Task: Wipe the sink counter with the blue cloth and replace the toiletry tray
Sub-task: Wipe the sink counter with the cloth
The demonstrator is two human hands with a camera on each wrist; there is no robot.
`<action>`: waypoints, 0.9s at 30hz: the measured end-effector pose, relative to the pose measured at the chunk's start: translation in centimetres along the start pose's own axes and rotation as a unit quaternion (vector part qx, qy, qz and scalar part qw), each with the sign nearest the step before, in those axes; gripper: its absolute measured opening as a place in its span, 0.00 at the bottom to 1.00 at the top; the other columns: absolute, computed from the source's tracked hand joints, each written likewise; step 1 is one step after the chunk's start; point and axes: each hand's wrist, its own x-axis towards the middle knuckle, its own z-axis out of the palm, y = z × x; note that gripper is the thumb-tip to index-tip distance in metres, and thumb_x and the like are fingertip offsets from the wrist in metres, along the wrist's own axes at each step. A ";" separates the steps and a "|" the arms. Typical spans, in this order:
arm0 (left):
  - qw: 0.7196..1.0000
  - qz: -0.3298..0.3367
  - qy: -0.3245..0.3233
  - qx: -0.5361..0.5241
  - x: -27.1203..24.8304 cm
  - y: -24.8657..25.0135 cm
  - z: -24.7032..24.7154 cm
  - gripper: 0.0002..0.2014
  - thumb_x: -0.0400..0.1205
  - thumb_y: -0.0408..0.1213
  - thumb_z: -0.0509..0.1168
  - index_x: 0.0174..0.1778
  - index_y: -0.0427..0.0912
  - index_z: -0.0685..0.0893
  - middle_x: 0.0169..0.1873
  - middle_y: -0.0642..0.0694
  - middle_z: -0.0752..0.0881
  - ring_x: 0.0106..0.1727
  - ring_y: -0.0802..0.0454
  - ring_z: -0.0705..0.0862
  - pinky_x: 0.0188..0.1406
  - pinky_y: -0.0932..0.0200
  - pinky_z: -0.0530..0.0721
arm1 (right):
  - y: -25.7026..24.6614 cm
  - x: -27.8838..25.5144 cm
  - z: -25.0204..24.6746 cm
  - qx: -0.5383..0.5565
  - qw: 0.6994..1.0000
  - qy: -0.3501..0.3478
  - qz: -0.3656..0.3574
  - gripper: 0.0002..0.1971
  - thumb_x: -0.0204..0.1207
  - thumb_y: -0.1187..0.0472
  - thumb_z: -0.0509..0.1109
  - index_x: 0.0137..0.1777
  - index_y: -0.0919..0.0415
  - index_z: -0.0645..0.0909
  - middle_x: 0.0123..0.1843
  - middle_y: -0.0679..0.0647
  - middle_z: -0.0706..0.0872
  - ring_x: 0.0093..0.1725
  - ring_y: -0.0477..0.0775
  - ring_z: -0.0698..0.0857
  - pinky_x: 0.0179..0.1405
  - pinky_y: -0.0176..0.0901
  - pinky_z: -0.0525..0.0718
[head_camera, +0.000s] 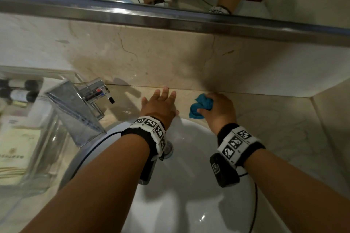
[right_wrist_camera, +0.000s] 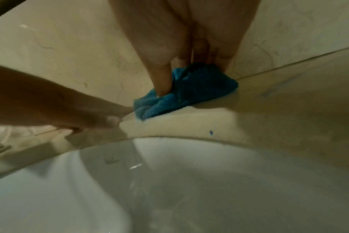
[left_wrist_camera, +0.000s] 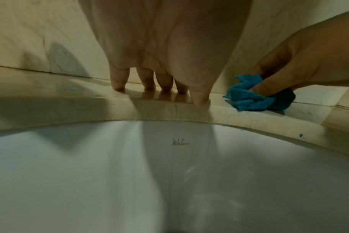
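Blue cloth (head_camera: 200, 107), bunched, lies at the surface's (head_camera: 265, 115) rear edge behind the basin (head_camera: 189, 195); my right hand (head_camera: 219, 109) grips it. Left hand (head_camera: 159, 105) presses flat, fingers spread. Toiletry tray (head_camera: 28, 138) stands far left.

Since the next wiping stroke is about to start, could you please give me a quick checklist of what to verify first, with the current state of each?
1. Blue cloth held in the right hand: ok, the fingers are curled round the bunched cloth.
2. Cloth touching the counter: ok, it lies on the marble behind the sink.
3. Left hand clear of the cloth: ok, it rests flat on the counter beside it, apart.
4. Path to the right free: ok, only bare marble shows there.
5. Toiletry tray out of the way: ok, it sits left of the faucet.
6. Counter already clean: cannot tell; a small blue speck lies near the sink rim.
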 end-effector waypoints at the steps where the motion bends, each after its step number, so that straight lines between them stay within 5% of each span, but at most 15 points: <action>1: 1.000 0.000 0.001 0.000 0.0 0.0 0.1 0.34 0.85 0.54 0.53 0.83 0.55 0.43 0.84 0.52 0.40 0.85 0.47 0.43 0.79 0.34 0.48 | -0.3 -0.3 0.4 0.000 0.999 -0.009 -0.037 0.18 0.74 0.60 0.71 0.65 0.60 0.79 0.65 0.58 0.82 0.63 0.58 0.80 0.62 0.41 0.75; 6: 1.000 -0.003 0.001 0.002 -0.1 0.1 -0.2 0.33 0.86 0.52 0.53 0.83 0.54 0.43 0.84 0.52 0.40 0.85 0.47 0.43 0.80 0.35 0.48 | -0.5 -0.3 -0.6 0.001 0.993 -0.038 -0.113 0.17 0.79 0.71 0.59 0.65 0.65 0.80 0.66 0.62 0.82 0.65 0.60 0.81 0.62 0.36 0.72; 10: 1.000 -0.003 0.005 0.005 -0.2 0.2 -0.1 0.33 0.86 0.52 0.53 0.84 0.54 0.43 0.84 0.51 0.40 0.85 0.47 0.44 0.80 0.34 0.49 | -0.4 -0.8 -0.5 -0.026 0.989 -0.006 -0.148 0.16 0.76 0.73 0.61 0.62 0.67 0.83 0.62 0.65 0.84 0.63 0.65 0.80 0.64 0.52 0.75; 13: 1.000 -0.002 -0.001 0.003 -0.2 0.2 -0.2 0.33 0.86 0.52 0.53 0.84 0.54 0.43 0.84 0.51 0.40 0.85 0.47 0.44 0.80 0.35 0.49 | -0.7 -2.6 0.9 -0.008 0.979 -0.048 -0.200 0.16 0.72 0.78 0.63 0.54 0.65 0.87 0.57 0.67 0.86 0.60 0.69 0.81 0.61 0.57 0.76; 15: 1.000 -0.001 0.002 0.000 -0.2 0.1 -0.3 0.34 0.86 0.52 0.54 0.84 0.54 0.44 0.84 0.52 0.41 0.85 0.47 0.44 0.80 0.35 0.49 | -0.9 -1.9 -0.2 0.084 0.986 -0.036 -0.141 0.15 0.72 0.78 0.64 0.44 0.59 0.86 0.50 0.66 0.88 0.55 0.68 0.82 0.53 0.46 0.81; 17: 1.000 0.001 0.005 -0.005 -0.1 0.0 -0.2 0.34 0.86 0.52 0.54 0.84 0.55 0.44 0.84 0.52 0.41 0.85 0.47 0.44 0.79 0.35 0.49 | -0.8 -0.3 -1.0 0.126 0.990 -0.026 -0.052 0.10 0.74 0.74 0.64 0.48 0.67 0.86 0.52 0.64 0.88 0.55 0.66 0.84 0.52 0.37 0.80; 23: 1.000 0.002 0.006 -0.007 -0.4 0.1 -0.2 0.33 0.86 0.52 0.54 0.84 0.54 0.45 0.84 0.52 0.41 0.85 0.47 0.44 0.80 0.35 0.48 | -1.3 0.4 0.5 0.031 0.998 -0.006 -0.062 0.11 0.75 0.70 0.66 0.54 0.66 0.86 0.57 0.64 0.86 0.59 0.64 0.83 0.59 0.46 0.79; 25: 1.000 0.001 0.006 -0.006 -0.4 0.1 -0.3 0.33 0.86 0.52 0.54 0.84 0.55 0.45 0.84 0.52 0.41 0.85 0.47 0.44 0.80 0.35 0.49 | -1.2 -0.8 0.7 0.106 0.993 -0.013 -0.044 0.06 0.72 0.74 0.67 0.43 0.67 0.85 0.48 0.64 0.85 0.50 0.59 0.87 0.49 0.43 0.85; 27: 1.000 -0.002 0.001 -0.006 -0.4 0.1 -0.4 0.33 0.86 0.52 0.54 0.84 0.55 0.45 0.84 0.52 0.41 0.85 0.47 0.45 0.80 0.35 0.49 | -0.5 -2.1 0.2 0.097 0.993 -0.025 -0.056 0.09 0.72 0.78 0.64 0.45 0.69 0.84 0.44 0.63 0.84 0.43 0.52 0.87 0.41 0.37 0.84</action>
